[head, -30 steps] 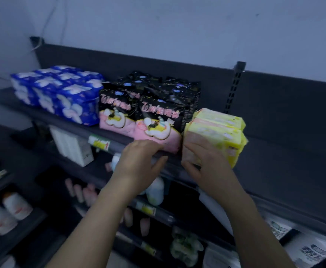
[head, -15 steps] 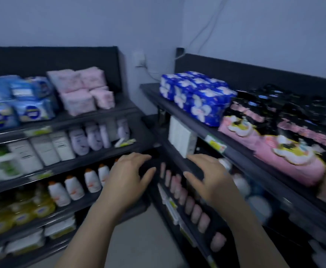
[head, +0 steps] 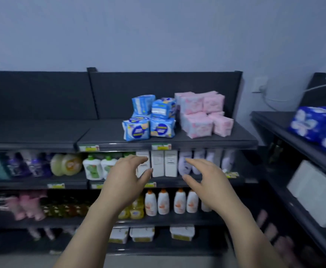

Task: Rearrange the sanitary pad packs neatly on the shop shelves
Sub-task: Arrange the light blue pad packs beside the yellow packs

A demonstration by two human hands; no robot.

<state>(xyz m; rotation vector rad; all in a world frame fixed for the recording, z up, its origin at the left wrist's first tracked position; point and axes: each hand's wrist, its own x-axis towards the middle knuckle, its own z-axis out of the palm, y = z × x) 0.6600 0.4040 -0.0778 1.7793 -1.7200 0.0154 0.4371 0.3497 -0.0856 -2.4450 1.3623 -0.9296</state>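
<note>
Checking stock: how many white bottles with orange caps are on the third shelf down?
4 in a row on the third shelf down: leftmost bottle, second, third, fourth. Another may be hidden behind the right forearm.

Dimly lit. Plain pale wall behind the dark shelving unit; right of it, a socket and another rack.

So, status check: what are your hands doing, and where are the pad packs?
Left hand and right hand open, empty, below the dark top shelf. Light-blue plastic pad packs piled unevenly there, pink plastic packs beside them. Nothing in between.
</note>
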